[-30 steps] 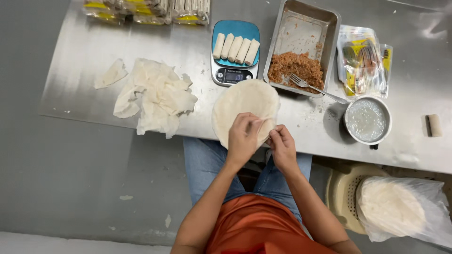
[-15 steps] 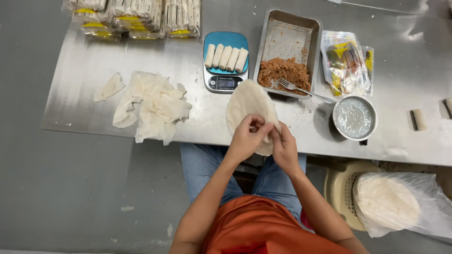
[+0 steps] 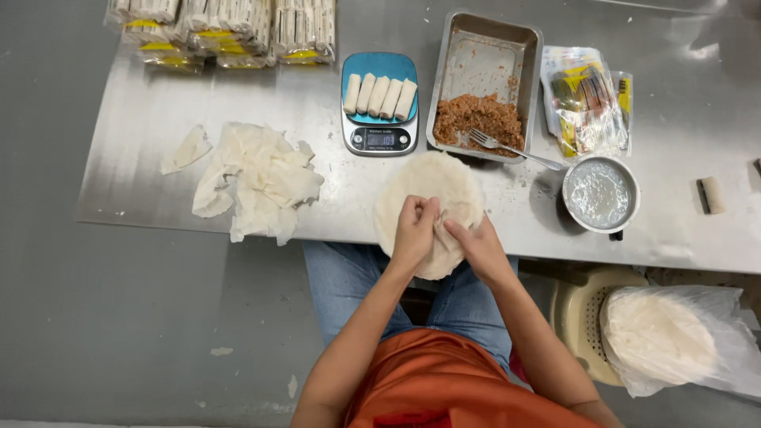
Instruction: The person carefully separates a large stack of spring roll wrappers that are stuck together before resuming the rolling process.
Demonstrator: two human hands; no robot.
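Round pale thin wrapper sheet (image 3: 432, 190) pinched at near edge by left hand (image 3: 415, 232) and right hand (image 3: 477, 246); sheet extended away from fingers, near edge overhanging steel table (image 3: 158, 111); long axis indistinct.

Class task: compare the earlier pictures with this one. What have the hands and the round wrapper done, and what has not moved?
Both hands, left hand and right hand, keep pinching the round wrapper at its near edge, now closer together. The scale with rolls, filling tray and bowl stayed put.
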